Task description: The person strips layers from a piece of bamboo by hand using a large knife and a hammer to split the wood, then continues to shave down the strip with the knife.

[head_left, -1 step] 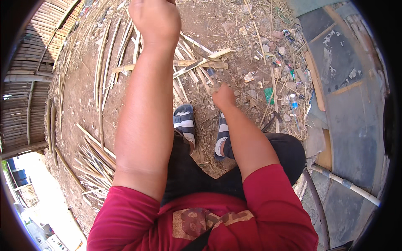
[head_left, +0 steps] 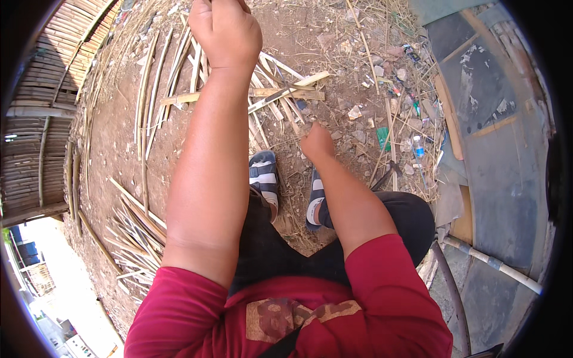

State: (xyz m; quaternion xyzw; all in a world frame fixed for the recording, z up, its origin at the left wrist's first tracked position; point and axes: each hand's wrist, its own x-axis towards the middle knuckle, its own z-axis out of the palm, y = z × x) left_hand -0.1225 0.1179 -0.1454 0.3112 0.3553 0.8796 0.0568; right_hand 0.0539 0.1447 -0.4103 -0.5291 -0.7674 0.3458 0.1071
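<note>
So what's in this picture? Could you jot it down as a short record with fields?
Setting: bare dirt ground scattered with split pale bamboo strips
Left hand: raised toward the top edge, fist closed; what it grips cannot be seen
Right hand: lower down, closed, on a thin strip that is hard to make out
Feet: striped sandals
Clothing: red shirt
Nearby: small plastic bottle among the litter

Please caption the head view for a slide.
Left hand raised, right hand clenched low, above bamboo strips.
</note>
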